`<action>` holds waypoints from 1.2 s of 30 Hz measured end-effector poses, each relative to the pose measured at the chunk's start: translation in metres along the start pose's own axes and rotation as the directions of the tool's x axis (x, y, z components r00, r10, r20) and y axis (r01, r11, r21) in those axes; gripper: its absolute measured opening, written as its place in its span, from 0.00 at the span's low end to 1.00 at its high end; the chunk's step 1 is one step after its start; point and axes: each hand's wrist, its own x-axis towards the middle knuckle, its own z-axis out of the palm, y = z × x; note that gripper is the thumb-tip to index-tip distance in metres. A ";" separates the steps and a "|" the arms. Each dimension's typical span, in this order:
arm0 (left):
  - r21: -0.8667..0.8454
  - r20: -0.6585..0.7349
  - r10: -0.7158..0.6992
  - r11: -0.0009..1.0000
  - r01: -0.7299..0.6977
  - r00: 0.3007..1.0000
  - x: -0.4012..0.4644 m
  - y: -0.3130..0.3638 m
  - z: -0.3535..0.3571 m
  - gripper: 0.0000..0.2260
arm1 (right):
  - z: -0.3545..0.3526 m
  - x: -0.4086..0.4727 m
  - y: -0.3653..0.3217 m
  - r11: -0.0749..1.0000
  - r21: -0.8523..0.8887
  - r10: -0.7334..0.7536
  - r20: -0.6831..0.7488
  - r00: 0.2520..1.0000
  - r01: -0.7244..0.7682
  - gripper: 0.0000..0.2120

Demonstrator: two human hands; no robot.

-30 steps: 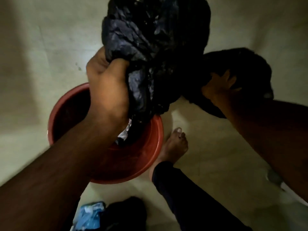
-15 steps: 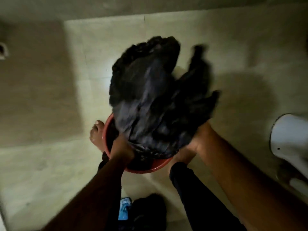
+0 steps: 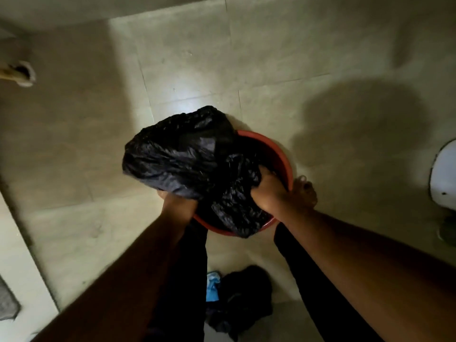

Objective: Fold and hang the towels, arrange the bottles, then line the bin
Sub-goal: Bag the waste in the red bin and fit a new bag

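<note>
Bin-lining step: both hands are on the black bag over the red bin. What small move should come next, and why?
Probably pull the bag's left side down over the near-left rim. The left hand grips the black bag, which billows above the red bin on that side, while the right hand already presses it down inside the bin at the right.
</note>
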 end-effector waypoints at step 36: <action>0.562 0.172 0.314 0.748 -0.354 0.934 -0.293 0.282 0.026 0.09 | -0.279 -0.240 -0.103 0.933 0.116 -0.262 -0.428 0.865 0.340 0.26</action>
